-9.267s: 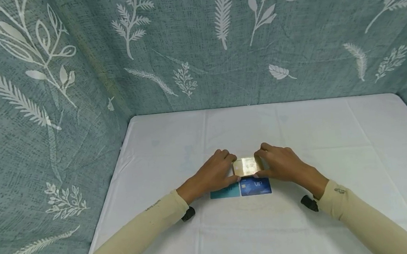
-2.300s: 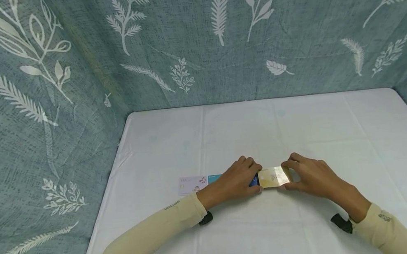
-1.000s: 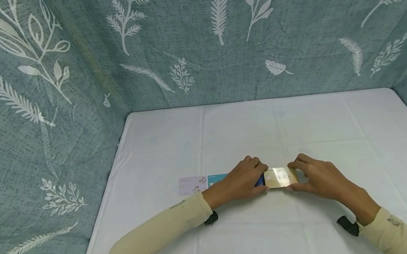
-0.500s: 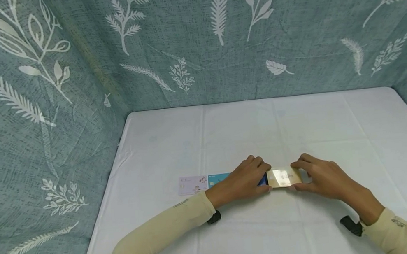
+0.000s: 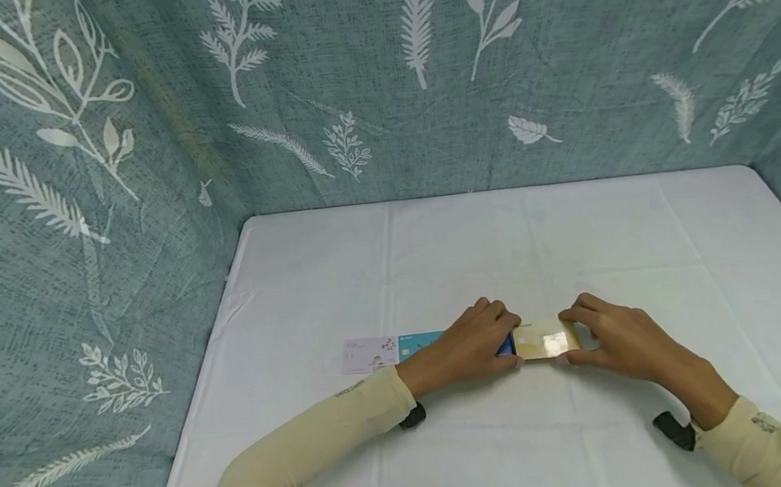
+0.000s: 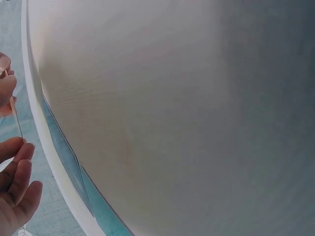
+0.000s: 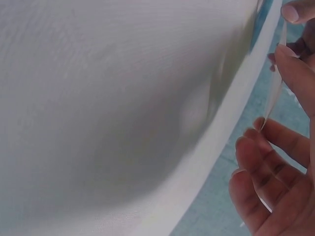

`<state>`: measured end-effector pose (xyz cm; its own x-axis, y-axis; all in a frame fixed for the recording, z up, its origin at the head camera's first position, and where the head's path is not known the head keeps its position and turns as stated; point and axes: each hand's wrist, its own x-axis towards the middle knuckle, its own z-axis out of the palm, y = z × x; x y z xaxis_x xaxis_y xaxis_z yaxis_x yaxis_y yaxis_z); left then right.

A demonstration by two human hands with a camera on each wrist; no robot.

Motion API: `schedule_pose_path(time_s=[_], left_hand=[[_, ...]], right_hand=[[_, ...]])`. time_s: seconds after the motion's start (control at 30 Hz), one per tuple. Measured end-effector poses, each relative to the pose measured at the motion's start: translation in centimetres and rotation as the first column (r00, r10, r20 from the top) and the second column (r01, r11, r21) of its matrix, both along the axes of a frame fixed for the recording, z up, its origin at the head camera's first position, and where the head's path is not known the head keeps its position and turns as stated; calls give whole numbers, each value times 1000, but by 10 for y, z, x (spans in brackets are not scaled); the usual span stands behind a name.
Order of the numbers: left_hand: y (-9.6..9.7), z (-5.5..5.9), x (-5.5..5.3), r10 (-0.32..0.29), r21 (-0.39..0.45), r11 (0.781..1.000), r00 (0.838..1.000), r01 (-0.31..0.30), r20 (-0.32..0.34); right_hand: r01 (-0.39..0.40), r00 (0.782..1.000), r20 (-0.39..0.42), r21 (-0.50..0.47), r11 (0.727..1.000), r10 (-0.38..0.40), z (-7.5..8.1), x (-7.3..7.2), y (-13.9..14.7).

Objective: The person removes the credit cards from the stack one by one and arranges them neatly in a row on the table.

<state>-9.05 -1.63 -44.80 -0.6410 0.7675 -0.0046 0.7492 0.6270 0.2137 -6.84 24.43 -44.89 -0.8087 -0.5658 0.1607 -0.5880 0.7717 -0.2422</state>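
Note:
In the head view a gold card point(image 5: 539, 341) is held between both hands at the right end of a row of cards. My left hand point(image 5: 468, 344) pinches its left edge with the thumb at the near corner and fingers at the far one. My right hand point(image 5: 611, 335) pinches the right edge likewise. Edge-on, the thin card point(image 7: 274, 93) shows between thumb and fingers in the right wrist view. A blue card point(image 5: 506, 345) adjoins it, mostly hidden by the left hand. Further left lie a partly covered teal card point(image 5: 417, 343) and a lavender VIP card point(image 5: 370, 354).
A white cloth point(image 5: 478, 258) covers the table. Green-blue leaf-print curtains point(image 5: 357, 64) hang behind it and along the left side. Black wrist cameras point(image 5: 673, 431) sit beneath both forearms.
The gold card, earlier held behind the blue card, has come nearer and to the right with both hands. The lavender card has come into view. Over the last half second, almost nothing moved.

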Motion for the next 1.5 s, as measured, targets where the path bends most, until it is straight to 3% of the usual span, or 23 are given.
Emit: schedule_pose_path(time_s=[0.87,1.5], left_hand=[[0,-3,1,3,-51,999,1000,-1,24],[-3,-8,3,-7,-51,999,1000,7,-1]], right_hand=[[9,1000,0,-4,1000,-9,-5,2,-4],[19,1000,-9,6,1000,-19,-10,5,-7]])
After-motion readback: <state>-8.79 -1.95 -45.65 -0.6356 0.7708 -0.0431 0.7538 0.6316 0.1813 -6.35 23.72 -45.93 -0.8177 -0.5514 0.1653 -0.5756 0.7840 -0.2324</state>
